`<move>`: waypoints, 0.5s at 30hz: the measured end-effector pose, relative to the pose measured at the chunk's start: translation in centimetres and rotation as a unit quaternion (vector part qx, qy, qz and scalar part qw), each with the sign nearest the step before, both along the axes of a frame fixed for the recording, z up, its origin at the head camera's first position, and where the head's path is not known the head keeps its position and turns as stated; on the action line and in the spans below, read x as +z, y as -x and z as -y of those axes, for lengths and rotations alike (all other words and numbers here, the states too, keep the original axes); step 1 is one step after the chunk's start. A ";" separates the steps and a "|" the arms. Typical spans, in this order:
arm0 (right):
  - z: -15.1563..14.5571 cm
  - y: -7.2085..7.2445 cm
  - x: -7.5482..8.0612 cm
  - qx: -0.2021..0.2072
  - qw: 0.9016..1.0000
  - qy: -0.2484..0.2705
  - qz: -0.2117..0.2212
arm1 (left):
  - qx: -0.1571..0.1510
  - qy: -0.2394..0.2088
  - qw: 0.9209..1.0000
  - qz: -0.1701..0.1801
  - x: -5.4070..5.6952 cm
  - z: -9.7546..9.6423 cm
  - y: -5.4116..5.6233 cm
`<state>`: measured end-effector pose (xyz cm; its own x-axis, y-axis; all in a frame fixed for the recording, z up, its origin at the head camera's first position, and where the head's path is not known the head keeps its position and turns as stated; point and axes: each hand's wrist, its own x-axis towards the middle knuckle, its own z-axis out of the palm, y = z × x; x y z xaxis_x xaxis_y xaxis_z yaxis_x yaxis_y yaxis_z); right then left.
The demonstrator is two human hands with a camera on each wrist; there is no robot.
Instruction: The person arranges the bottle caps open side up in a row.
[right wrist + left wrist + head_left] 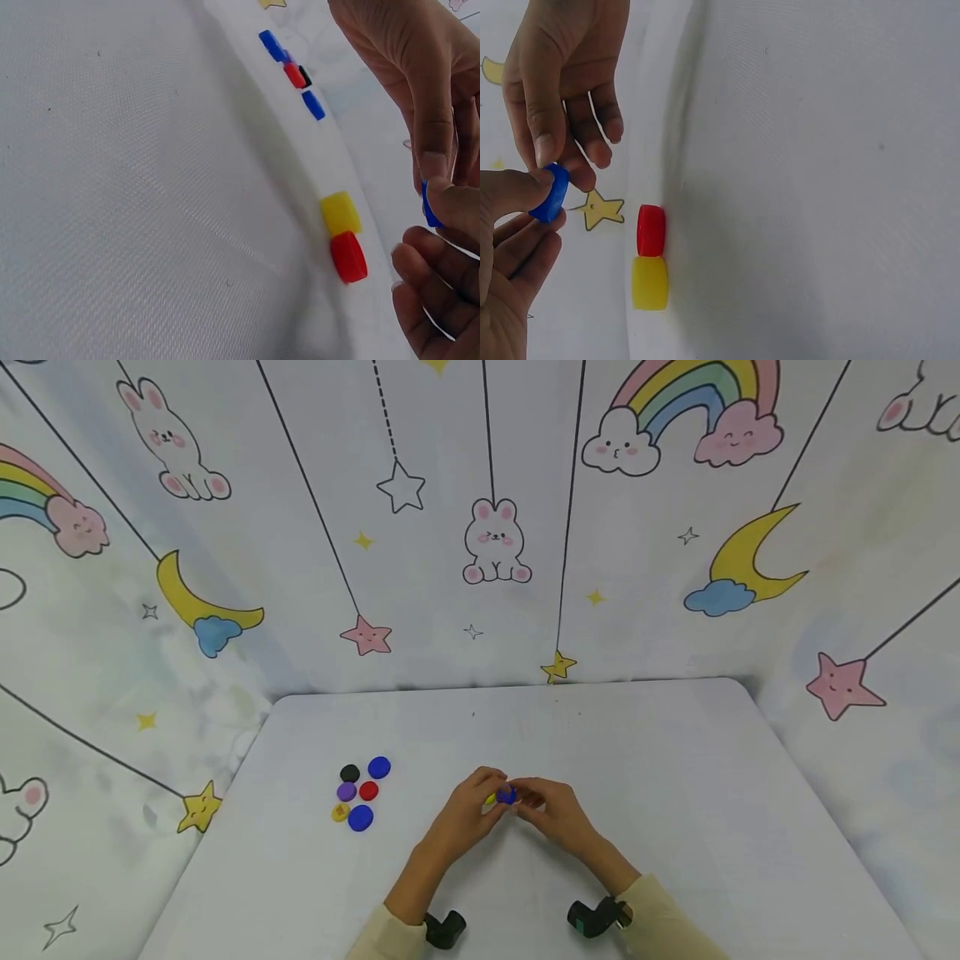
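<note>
A small round blue disc (pixel 507 795) is held between both hands, raised above the table in both wrist views. My left hand (pixel 467 817) pinches it from the left, thumb against its face. From the other side, my right hand (pixel 558 814) has its thumb and fingertips on the same disc, the remaining fingers loosely bent. Just beyond the hands, a thick yellow disc (pixel 650 283) and a red disc (pixel 652 230) stand side by side on the table, edges touching in the left wrist view. In the head view the hands cover the red one and most of the yellow.
To the left on the white table (pixel 675 760) lies a loose group: two blue discs (pixel 379 767), a black disc (pixel 349 773), a purple disc (pixel 347 792), a red disc (pixel 368 791) and a yellow disc (pixel 341 812). A cartoon-printed cloth (pixel 300 527) surrounds the table's back and sides.
</note>
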<state>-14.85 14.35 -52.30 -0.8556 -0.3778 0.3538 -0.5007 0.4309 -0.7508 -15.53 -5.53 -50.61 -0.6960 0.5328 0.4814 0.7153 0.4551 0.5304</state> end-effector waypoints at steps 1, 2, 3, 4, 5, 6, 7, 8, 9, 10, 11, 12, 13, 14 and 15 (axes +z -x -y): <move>-0.1 0.0 0.0 -0.001 1.000 0.001 -0.004 | 0.001 0.005 1.000 -0.003 0.0 -0.1 0.0; -0.1 0.0 0.1 -0.002 1.000 0.002 -0.009 | 0.002 0.011 1.000 -0.003 -0.1 -0.2 0.0; -0.2 0.0 0.1 -0.005 1.000 0.002 -0.013 | 0.003 0.017 1.000 -0.001 -0.1 -0.3 0.0; -0.3 0.0 0.2 -0.005 1.000 0.005 -0.017 | 0.004 0.021 1.000 0.002 -0.1 -0.4 0.0; -0.3 0.0 0.2 -0.007 1.000 0.005 -0.021 | 0.004 0.022 1.000 0.007 -0.1 -0.5 0.0; -0.3 0.1 0.3 -0.008 1.000 0.003 -0.026 | 0.004 0.023 1.000 0.011 -0.1 -0.5 0.0; -0.4 0.1 0.3 -0.009 0.999 0.002 -0.031 | 0.002 0.021 1.000 0.013 -0.1 -0.6 0.0; -0.4 0.1 0.2 -0.011 0.999 0.000 -0.037 | 0.001 0.021 1.000 0.016 -0.1 -0.6 0.0; -0.5 0.2 0.2 -0.014 0.999 -0.001 -0.041 | -0.002 0.022 1.000 0.018 -0.1 -0.6 0.1; -0.5 0.2 0.1 -0.016 0.999 -0.004 -0.046 | -0.005 0.023 1.000 0.021 -0.2 -0.6 0.1; -0.6 0.3 0.0 -0.018 0.999 -0.010 -0.050 | -0.008 0.025 0.999 0.025 -0.3 -0.7 0.2; -0.7 0.3 -0.2 -0.021 0.998 -0.016 -0.054 | -0.013 0.029 0.999 0.025 -0.4 -0.7 0.3; -0.7 0.3 -0.3 -0.022 0.998 -0.019 -0.054 | -0.019 0.033 0.999 0.028 -0.5 -0.8 0.4; -0.8 0.3 -0.5 -0.023 0.998 -0.024 -0.055 | -0.024 0.039 0.999 0.030 -0.6 -0.8 0.5; -0.9 0.3 -0.6 -0.026 0.998 -0.028 -0.054 | -0.029 0.044 0.998 0.028 -0.7 -0.9 0.6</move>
